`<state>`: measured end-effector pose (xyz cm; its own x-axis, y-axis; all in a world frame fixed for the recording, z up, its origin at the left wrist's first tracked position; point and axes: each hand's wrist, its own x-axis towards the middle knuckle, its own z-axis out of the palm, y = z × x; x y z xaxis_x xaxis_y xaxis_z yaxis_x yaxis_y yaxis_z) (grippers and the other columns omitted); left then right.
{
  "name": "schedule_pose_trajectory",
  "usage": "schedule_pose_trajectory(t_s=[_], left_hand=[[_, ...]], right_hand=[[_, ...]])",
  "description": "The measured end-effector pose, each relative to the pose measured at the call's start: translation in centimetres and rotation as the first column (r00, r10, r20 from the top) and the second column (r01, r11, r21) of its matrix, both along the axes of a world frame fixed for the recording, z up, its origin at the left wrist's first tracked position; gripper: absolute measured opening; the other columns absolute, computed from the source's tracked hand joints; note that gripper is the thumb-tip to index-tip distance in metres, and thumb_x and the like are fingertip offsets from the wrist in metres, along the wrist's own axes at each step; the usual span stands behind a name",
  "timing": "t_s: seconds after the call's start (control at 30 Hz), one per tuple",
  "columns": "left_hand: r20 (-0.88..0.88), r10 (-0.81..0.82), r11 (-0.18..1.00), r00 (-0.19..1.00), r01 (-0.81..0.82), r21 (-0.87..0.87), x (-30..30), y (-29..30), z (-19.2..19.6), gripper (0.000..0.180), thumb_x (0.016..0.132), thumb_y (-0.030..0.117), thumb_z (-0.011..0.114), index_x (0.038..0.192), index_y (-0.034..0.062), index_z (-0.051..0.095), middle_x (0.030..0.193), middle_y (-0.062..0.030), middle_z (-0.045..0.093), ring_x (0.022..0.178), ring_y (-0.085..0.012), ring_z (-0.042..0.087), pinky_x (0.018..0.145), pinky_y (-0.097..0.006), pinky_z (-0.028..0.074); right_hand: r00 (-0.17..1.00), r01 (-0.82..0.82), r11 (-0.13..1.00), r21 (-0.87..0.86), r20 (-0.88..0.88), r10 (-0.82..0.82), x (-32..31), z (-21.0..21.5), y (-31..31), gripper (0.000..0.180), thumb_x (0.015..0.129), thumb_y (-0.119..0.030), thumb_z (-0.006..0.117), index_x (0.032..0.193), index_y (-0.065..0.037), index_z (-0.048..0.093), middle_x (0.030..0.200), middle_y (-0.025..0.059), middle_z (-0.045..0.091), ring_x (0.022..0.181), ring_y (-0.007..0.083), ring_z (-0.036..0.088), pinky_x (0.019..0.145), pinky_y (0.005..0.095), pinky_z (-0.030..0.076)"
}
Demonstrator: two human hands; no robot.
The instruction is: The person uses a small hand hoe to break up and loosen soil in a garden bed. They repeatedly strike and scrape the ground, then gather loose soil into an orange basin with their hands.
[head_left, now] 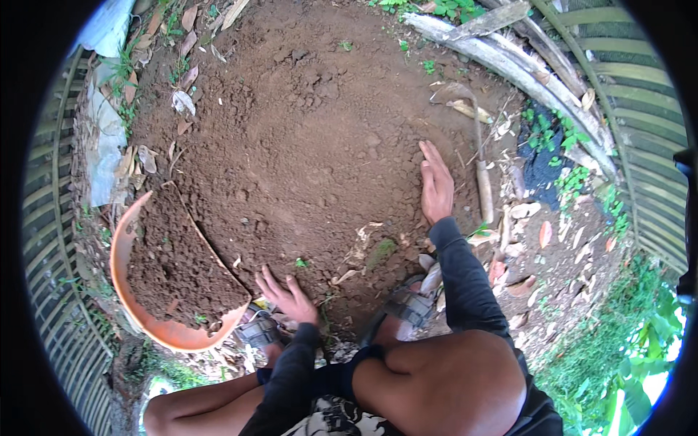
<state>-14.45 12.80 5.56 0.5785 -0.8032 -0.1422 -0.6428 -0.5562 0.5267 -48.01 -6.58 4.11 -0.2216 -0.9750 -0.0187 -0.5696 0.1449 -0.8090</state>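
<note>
Loose brown soil (313, 160) spreads over the ground in front of me. My left hand (291, 299) is open with its fingers apart, low over the soil at its near edge. Just left of it, a broken orange pot (125, 291) lies with dark crumbly soil (182, 269) inside. My right hand (437, 187) reaches farther forward along the right side of the soil patch. Its fingers are straight and close together, and it holds nothing. Right of it lies a hand tool (484, 192) with a wooden handle and a thin curved metal neck.
Weathered wooden poles (502, 62) lie at the far right, beside a slatted bamboo fence (647, 109). Another slatted fence (54, 240) curves along the left. Dry leaves (520, 285) litter the right side. My sandalled feet (411, 309) stand close behind my hands.
</note>
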Motion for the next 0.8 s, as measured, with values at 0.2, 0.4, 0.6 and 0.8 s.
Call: schedule_pose_trajectory(t_s=[0.2, 0.4, 0.6, 0.8], left_hand=[[-0.183, -0.155, 0.982, 0.971, 0.131, -0.136, -3.0, -4.6, 0.2, 0.068, 0.107, 0.033, 0.05, 0.162, -0.0008, 0.028, 0.168, -0.0275, 0.024, 0.157, -0.0425, 0.022, 0.129, -0.053, 0.015], [-0.259, -0.224, 0.935, 0.94, 0.133, -0.327, -5.1, -12.6, -0.4, 0.07, 0.107, 0.038, 0.05, 0.162, 0.0005, 0.03, 0.169, -0.0268, 0.023, 0.156, -0.0426, 0.024, 0.128, -0.052, 0.021], [-0.043, -0.124, 0.957, 0.991, 0.108, -0.27, 3.0, -12.8, 1.2, 0.066, 0.106, 0.038, 0.049, 0.16, 0.003, 0.036, 0.168, -0.0241, 0.027, 0.155, -0.0427, 0.027, 0.128, -0.054, 0.021], [0.072, -0.038, 0.992, 0.997, 0.046, -0.116, 4.4, -14.6, -2.4, 0.071, 0.107, 0.049, 0.043, 0.164, 0.0084, 0.031, 0.17, -0.0193, 0.028, 0.158, -0.0345, 0.026, 0.13, -0.053, 0.013]], right_hand=[[0.995, -0.097, 0.989, 0.107, 0.047, 0.093, 7.4, 1.1, 2.4, 0.045, 0.106, -0.017, 0.043, 0.148, -0.015, 0.059, 0.166, 0.0148, 0.039, 0.153, 0.0322, 0.038, 0.129, 0.0469, 0.023], [0.966, -0.251, 0.968, -0.024, 0.062, 0.252, 18.3, 0.7, 4.3, 0.045, 0.108, -0.02, 0.041, 0.149, -0.01, 0.057, 0.165, 0.0188, 0.038, 0.153, 0.0345, 0.036, 0.128, 0.0475, 0.025], [0.852, -0.518, 0.843, -0.147, -0.002, 0.523, 16.7, 4.3, 0.1, 0.037, 0.105, -0.018, 0.05, 0.136, -0.005, 0.065, 0.152, 0.0206, 0.055, 0.143, 0.0341, 0.05, 0.122, 0.0475, 0.036], [0.945, -0.205, 0.978, -0.032, -0.268, 0.189, 10.1, 0.4, -6.7, 0.049, 0.11, -0.037, 0.041, 0.148, -0.012, 0.058, 0.157, 0.018, 0.051, 0.148, 0.0358, 0.044, 0.126, 0.0523, 0.027]])
